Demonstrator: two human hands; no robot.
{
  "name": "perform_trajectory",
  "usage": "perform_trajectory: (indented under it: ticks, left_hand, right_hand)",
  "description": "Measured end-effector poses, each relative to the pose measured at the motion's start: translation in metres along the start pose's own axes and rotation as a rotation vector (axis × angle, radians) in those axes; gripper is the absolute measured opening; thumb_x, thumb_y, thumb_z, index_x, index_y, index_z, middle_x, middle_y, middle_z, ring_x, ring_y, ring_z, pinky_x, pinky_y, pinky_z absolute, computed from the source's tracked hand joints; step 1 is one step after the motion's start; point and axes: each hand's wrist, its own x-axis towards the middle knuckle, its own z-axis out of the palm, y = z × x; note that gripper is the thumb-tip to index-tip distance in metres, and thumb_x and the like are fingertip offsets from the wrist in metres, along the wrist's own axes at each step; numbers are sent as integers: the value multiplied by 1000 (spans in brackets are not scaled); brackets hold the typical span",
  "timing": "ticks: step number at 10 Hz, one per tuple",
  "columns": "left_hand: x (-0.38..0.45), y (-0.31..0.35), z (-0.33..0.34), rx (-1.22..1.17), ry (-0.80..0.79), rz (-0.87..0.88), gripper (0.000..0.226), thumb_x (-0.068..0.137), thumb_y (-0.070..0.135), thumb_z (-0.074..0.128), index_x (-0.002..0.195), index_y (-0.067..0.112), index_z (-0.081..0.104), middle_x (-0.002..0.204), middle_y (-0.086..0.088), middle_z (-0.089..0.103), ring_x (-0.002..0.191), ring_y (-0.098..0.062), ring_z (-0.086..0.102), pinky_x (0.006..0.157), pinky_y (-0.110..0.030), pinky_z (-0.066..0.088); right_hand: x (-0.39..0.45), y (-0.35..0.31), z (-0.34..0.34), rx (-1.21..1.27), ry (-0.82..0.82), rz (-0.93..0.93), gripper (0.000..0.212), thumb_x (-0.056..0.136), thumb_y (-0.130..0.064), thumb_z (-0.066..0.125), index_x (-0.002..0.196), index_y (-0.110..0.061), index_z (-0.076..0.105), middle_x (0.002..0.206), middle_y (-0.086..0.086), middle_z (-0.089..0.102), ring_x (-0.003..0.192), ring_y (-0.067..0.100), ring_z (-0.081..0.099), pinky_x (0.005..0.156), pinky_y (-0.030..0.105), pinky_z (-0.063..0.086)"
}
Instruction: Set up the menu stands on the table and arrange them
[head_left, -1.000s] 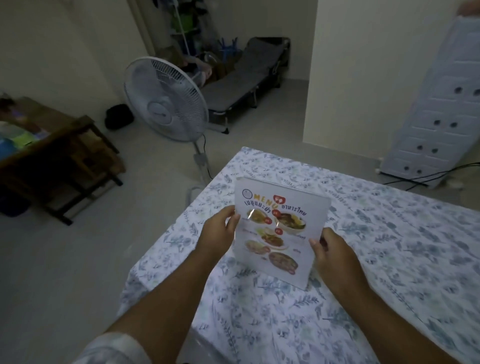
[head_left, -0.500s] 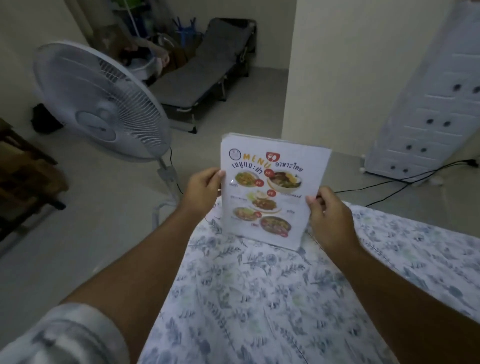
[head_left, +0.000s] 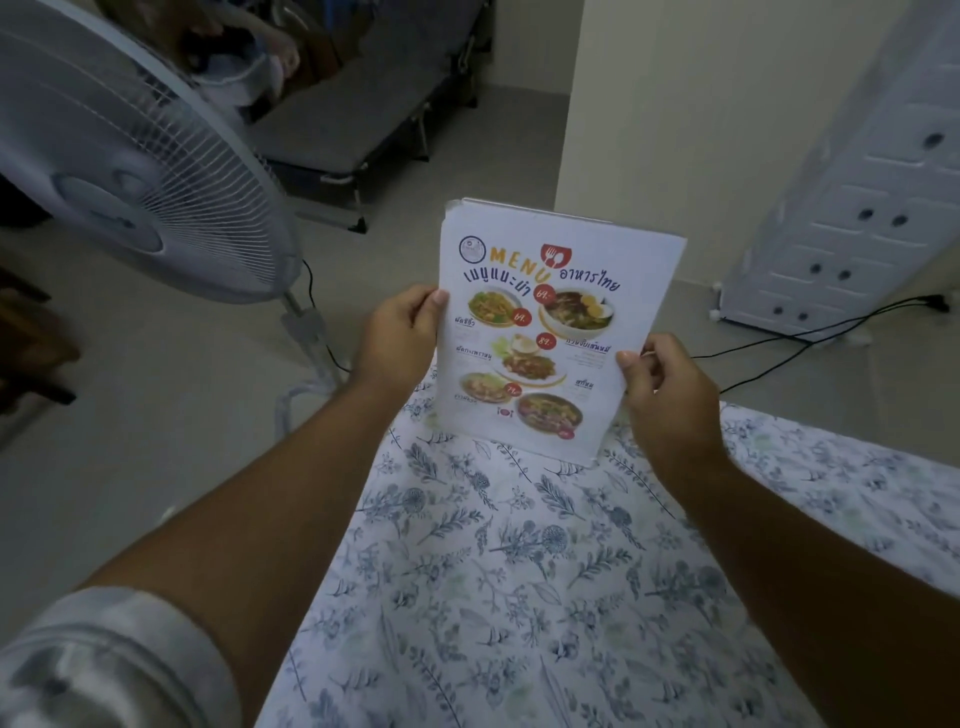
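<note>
Head view. The menu stand (head_left: 545, 332) is upright with its printed face toward the wearer, at the far corner of the table (head_left: 519, 597), which carries a blue floral cloth. Its lower edge sits at or just above the cloth; actual contact cannot be confirmed.

The left hand (head_left: 400, 335) grasps the stand's left edge at about mid-height, thumb on the front face. The right hand (head_left: 660, 384) grasps the right edge somewhat lower on the stand, thumb likewise on the front. Judgement: gripping both side edges keeps the printed face uncovered and lets the sheet be squared and kept vertical while its base is settled at the corner.

Beyond the stand, a white pedestal fan (head_left: 130, 171) stands on the floor to its left; a folding cot (head_left: 353, 114) lies farther back. A white panel with holes (head_left: 857, 208) leans to the stand's right, with black cables (head_left: 810, 338) on the floor before it.

No other menu stand is visible; the arranging step appears not yet done.
</note>
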Motion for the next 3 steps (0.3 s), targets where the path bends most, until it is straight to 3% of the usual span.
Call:
perform_trajectory:
  ticks: [1,2,3]
  left_hand:
    - [-16,21,-1,118,-5,-32,31,103,38,48,112,20,72,101,6,75,96,-20,71,89,-46,58]
    - [-35,43,-3,128,-4,-43,34,103,40,46,124,21,66,109,9,70,105,-19,67,95,-44,55]
    - [-69,77,-3,200,43,-7,46,104,43,44,141,18,54,127,4,63,118,-21,60,98,-38,48]
  right_hand:
    - [-1,-13,-15,-42,-109,22,15,103,-27,57,104,-13,59,78,-7,63,73,0,66,53,22,44]
    - [-3,-19,-33,-89,-178,41,30,102,-35,57,127,-18,57,90,-5,68,87,15,68,67,31,49]
    - [-14,-21,-80,-245,-188,6,50,102,-47,52,145,-22,50,133,2,66,118,27,63,97,43,50]
